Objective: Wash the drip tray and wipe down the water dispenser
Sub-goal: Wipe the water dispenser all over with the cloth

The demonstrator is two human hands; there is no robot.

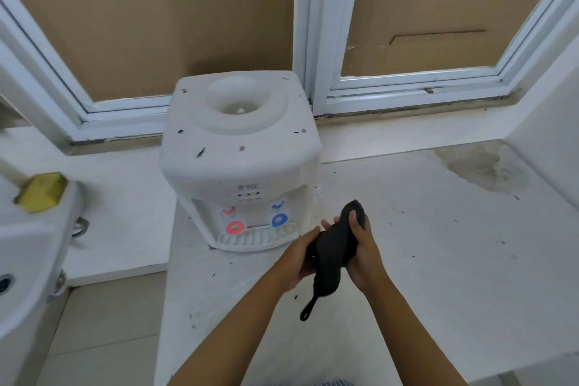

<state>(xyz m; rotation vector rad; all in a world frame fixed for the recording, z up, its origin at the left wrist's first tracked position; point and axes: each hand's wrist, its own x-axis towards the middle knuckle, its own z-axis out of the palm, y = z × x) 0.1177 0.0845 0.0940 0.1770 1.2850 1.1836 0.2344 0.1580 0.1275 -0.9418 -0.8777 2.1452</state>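
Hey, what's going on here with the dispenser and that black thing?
A person is holding a black cloth in both hands, the left hand and right hand gripping it as if bunching or wringing it, just right of a white water dispenser on the counter. The drip tray sits in place under the red and blue taps. Dark specks dot the dispenser's top and the counter. A yellow sponge rests on the sink at left.

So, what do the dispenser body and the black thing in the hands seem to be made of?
The water dispenser looks like molded white plastic, matte: rounded seamless edges, dull sheen, dark specks on top. The black cloth looks like soft knitted or terry fabric: it bunches between the left hand and right hand, and a small loop hangs below. The exact fiber is unclear.
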